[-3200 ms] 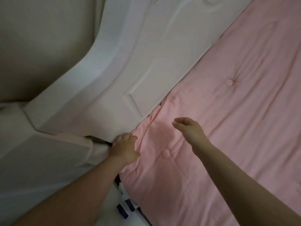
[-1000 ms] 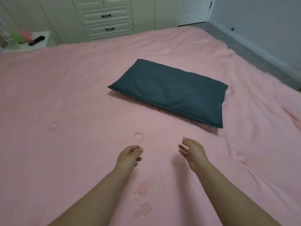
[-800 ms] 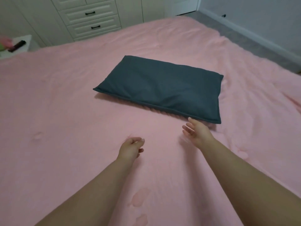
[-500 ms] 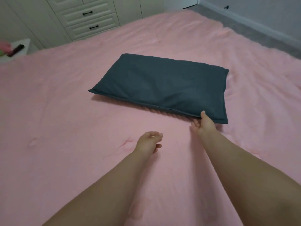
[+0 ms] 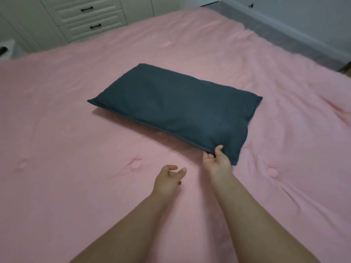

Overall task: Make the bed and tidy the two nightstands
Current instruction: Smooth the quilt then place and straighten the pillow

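A dark grey pillow (image 5: 176, 112) lies flat in the middle of the bed, on the pink quilted cover (image 5: 76, 168). My right hand (image 5: 216, 162) grips the pillow's near right corner, thumb on top and fingers under the edge. My left hand (image 5: 169, 179) hovers just above the pink cover a little left of it, fingers loosely curled, holding nothing. At the far left edge a white nightstand (image 5: 7, 50) shows only its corner, with a dark object on it.
White drawers with dark handles (image 5: 89, 18) stand beyond the far side of the bed. Grey carpet (image 5: 284, 35) and a white skirting board run along the right side.
The view turned from the headboard corner to the bed. My right hand reached forward and took hold of the pillow's near corner. My left hand followed toward the pillow.
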